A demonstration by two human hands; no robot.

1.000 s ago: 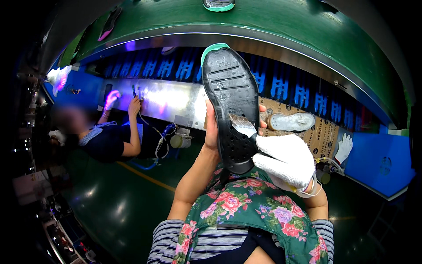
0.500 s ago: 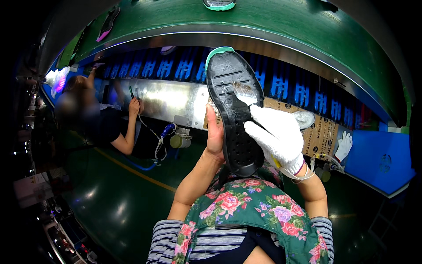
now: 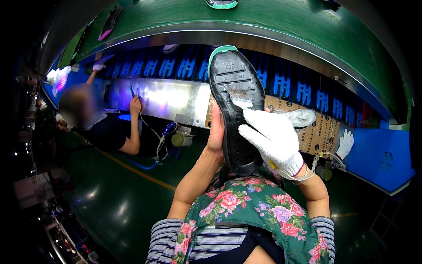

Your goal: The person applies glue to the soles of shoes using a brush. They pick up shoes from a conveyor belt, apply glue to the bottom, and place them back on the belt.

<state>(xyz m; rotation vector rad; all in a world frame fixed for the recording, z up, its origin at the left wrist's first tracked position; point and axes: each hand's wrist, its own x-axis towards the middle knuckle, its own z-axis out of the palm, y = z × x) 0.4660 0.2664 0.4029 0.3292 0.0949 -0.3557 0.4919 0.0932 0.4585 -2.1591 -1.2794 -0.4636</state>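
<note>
My bare left hand (image 3: 216, 130) grips a black shoe sole (image 3: 239, 143) by its left edge, thumb along the side and fingers behind. The sole stands tilted upright with its tread facing me; a teal edge shows at its top end. My right hand (image 3: 274, 138), in a white knit glove, lies over the right side of the sole. Its bent fingers close on a thin, shiny, translucent strip (image 3: 241, 102) that rests against the middle of the tread. What the strip is made of cannot be told.
A green conveyor belt (image 3: 281, 37) carries other soles, one pink-edged (image 3: 110, 22). Below run blue-lit slots (image 3: 281, 86) and a metal ledge (image 3: 176, 97). A white shoe-shaped piece (image 3: 301, 118) lies on cardboard (image 3: 323, 136), near a white glove (image 3: 345, 144). A co-worker (image 3: 110, 132) works at left.
The translucent strip has slid slightly down and left across the tread with my gloved fingers. The sole has shifted a little right. At left, the co-worker has moved.
</note>
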